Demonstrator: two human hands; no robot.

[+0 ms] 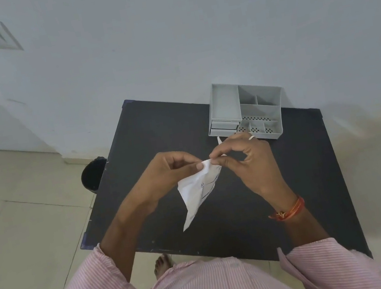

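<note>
A crumpled white sheet of paper (199, 191) with faint printed lines hangs above the black table (157, 135), tapering to a point at its lower end. My left hand (168, 171) pinches its top corner between thumb and fingers. My right hand (243, 160) pinches the same top edge from the other side, with a ring on one finger and an orange thread band on the wrist. The two hands almost meet at the paper's upper tip.
A grey plastic desk organiser (244, 111) with several compartments stands at the table's far right, against the white wall. A small white scrap (219, 140) lies just in front of it. A black bin (93, 174) stands on the tiled floor left of the table.
</note>
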